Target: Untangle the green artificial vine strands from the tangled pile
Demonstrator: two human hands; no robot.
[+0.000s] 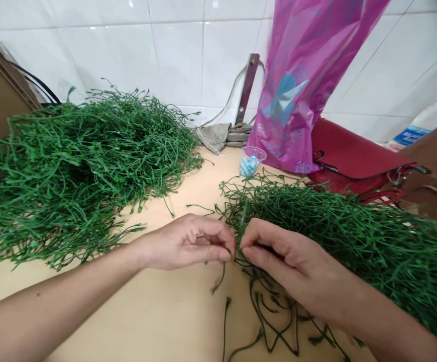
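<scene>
My left hand (188,241) and my right hand (282,261) meet fingertip to fingertip at the middle of a tan table (158,311). Both are closed in a pinch on thin green plastic stems (267,311) that trail down toward me under the right hand. A large heap of the same green stems (71,166) lies to the left. A second heap (346,231) spreads to the right, touching my right hand and wrist.
A small clear cup with blue and white bits (251,162) stands behind the hands. A pink plastic bag (305,80) hangs over a red handbag (350,161). Grey cloth (222,136), a metal bracket (247,85), white tiled wall, brown cardboard (0,95) at far left.
</scene>
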